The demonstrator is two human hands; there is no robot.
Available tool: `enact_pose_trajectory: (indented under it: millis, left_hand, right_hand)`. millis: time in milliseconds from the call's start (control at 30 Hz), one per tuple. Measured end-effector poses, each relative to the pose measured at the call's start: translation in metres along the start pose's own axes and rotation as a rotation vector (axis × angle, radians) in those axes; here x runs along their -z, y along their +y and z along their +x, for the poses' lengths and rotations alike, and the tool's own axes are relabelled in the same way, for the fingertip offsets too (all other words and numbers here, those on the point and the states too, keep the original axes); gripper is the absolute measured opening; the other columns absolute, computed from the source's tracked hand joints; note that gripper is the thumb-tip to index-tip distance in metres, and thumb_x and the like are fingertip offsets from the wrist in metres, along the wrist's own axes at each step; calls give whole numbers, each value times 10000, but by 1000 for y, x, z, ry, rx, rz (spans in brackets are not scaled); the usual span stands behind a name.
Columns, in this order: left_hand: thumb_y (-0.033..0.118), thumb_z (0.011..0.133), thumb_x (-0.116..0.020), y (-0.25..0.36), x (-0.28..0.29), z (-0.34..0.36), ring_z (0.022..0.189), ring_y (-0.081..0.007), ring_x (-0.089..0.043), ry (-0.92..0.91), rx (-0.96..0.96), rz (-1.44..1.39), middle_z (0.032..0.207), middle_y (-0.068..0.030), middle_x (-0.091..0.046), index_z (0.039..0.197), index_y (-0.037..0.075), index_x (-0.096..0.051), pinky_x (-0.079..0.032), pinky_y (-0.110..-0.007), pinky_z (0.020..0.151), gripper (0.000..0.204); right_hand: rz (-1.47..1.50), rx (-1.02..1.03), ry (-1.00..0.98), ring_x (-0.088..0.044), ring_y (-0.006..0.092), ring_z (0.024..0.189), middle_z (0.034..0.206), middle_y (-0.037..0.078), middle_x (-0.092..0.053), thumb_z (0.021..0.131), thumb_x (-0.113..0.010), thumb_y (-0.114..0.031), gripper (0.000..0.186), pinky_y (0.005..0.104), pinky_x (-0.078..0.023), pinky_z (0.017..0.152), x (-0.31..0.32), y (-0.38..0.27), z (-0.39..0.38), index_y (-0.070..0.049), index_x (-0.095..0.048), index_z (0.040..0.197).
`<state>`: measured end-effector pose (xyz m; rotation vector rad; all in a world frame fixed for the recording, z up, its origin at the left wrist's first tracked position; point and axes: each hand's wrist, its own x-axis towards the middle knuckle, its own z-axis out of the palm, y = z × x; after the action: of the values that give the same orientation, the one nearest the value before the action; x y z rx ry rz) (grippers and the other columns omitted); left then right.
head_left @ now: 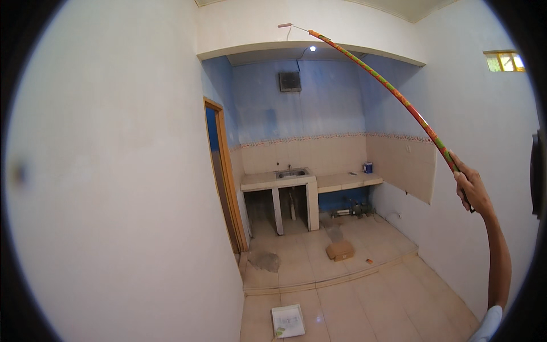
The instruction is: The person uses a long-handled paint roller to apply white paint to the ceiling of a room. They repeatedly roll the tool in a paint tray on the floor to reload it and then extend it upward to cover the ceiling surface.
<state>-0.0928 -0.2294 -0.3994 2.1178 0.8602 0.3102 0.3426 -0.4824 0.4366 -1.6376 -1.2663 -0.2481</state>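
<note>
In the head camera's view, a slim pole (393,90), wrapped in glossy red, green and yellow patterning, sweeps in a long curve across a room of smooth white walls. A thin wire frame at its tip carries a small pinkish roller (284,25) (shaped like a short cylinder), held up in front of a flat white beam (250,25) that spans a kitchen alcove; whether roller and beam touch cannot be told. Beneath, a chalky, patchy blue wall (330,102) meets pale tiles and a floral border, above a tiled counter (347,182) with a metal sink (292,173). A brown cardboard box (340,249) sits on the raised tiled step, and a shallow white rectangular tray (300,320) lies on the glossy floor (393,308) below it.

The pole's dark lower end lies inside the fingers of the right hand (473,185), its shaft rising up and leftward from them, with the roller at the far end, well apart from the hand. Those fingers are curled closed around the pole, and a short length of handle pokes out below the grip. What the left hand does cannot be told from this view.
</note>
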Motion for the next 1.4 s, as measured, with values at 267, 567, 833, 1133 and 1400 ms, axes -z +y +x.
enact_pose_trajectory:
  millis: [267,567,833,1133,1400]
  left_hand:
    - [232,796,-702,-19,6,-11,695,-262,-563,63,19,51,735,-53,-577,753,156,-603,-463,-444,631,132]
    - [237,771,-708,-28,3,-43,708,-285,-569,117,43,62,745,-70,-593,745,151,-618,-465,-454,656,127]
    - [241,749,-712,-29,-25,-141,720,-306,-575,183,144,57,754,-86,-607,739,146,-632,-466,-463,679,125]
    - [246,725,-718,-9,-81,-282,734,-330,-582,233,325,59,764,-104,-623,731,140,-648,-468,-473,704,127]
    - [302,688,-725,-43,-81,-290,693,-301,-585,448,-278,240,694,-55,-606,684,170,-637,-456,-472,665,159]
  right_hand:
    - [131,116,-36,-382,51,376,560,-39,-395,999,-421,-244,594,259,-374,376,-41,-69,72,-96,-340,1569]
    - [111,235,27,-419,63,403,597,-27,-426,997,-431,-252,603,265,-387,373,-77,-136,186,-137,-325,1579]
    - [302,280,-12,-448,64,448,695,-14,-436,1008,-463,-246,588,234,-419,370,-108,-193,226,-115,-343,1568]
    - [364,259,-113,-506,130,470,664,33,-485,1024,-463,-199,576,314,-483,416,-182,-150,128,-54,-318,1563]
    - [309,184,-177,-519,137,470,656,54,-491,1033,-423,-140,627,344,-527,429,-217,-74,11,-93,-174,1607]
